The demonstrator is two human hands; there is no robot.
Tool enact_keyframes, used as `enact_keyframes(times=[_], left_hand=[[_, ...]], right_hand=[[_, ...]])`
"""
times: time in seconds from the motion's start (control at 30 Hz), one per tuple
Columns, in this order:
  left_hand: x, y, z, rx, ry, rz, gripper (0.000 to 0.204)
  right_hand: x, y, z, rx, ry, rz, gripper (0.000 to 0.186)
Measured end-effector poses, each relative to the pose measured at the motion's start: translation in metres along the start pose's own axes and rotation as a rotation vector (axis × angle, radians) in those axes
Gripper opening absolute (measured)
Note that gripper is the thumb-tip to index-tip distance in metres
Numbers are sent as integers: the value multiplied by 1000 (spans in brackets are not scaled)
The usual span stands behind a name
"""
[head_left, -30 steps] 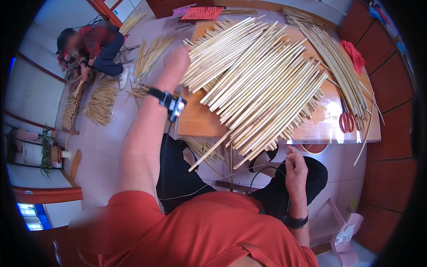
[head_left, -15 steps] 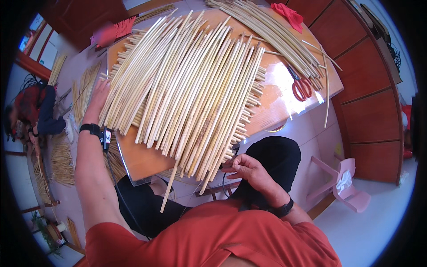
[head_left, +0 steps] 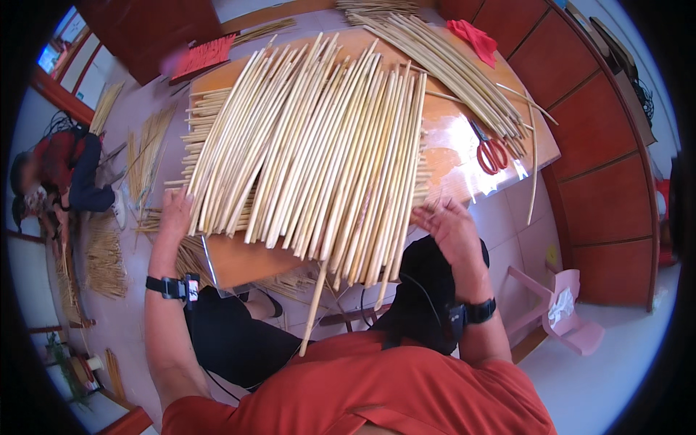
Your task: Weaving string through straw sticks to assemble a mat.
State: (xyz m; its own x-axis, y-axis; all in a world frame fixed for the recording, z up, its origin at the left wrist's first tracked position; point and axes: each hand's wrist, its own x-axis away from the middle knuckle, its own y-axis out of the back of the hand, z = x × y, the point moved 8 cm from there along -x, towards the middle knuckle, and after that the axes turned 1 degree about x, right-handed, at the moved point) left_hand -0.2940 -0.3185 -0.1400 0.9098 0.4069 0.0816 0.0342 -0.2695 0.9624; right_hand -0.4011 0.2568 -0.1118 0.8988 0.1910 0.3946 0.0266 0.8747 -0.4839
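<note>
A wide layer of long pale peeled sticks (head_left: 304, 152) lies lengthwise on the wooden table (head_left: 243, 264), over a second layer of sticks set crosswise. Their ends (head_left: 199, 134) poke out at the left and right. Against the lower left edge of the stack rests my left hand (head_left: 176, 212), fingers stretched upward. My right hand (head_left: 455, 230) is at the lower right edge, its fingers reaching loosely toward the crosswise ends; whether they touch is hard to see. One stick (head_left: 313, 312) juts out toward me past the others.
Red-handled scissors (head_left: 492, 154) lie on the table's right side, near another bundle of sticks (head_left: 457, 76) and a red cloth (head_left: 473, 42). A pink chair (head_left: 573, 312) stands at the right. Another person (head_left: 80, 170) bends at the left among stick bundles (head_left: 105, 264) on the floor.
My left hand has slid down along the stack's left edge. My right hand has moved up and right to the right edge. The upper sticks now stand more upright in view.
</note>
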Motion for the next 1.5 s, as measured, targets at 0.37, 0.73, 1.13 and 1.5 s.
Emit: enact_keyframes(times=[0.37,0.73,1.13,1.5], left_hand=[[79,65,-98,-150,148,41,45],[12,0,-108,311,182,-122,70],[77,-27,-79,812,119,-110,72],[130,23,-97,255,351,-7,68]], right_hand=[[-9,20,54,1108,659,-263,7],[18,-15,31,1338,712,-148,5],[11,-22,28,1218,767,90,8],[3,-23,41,1440,670,-51,5]])
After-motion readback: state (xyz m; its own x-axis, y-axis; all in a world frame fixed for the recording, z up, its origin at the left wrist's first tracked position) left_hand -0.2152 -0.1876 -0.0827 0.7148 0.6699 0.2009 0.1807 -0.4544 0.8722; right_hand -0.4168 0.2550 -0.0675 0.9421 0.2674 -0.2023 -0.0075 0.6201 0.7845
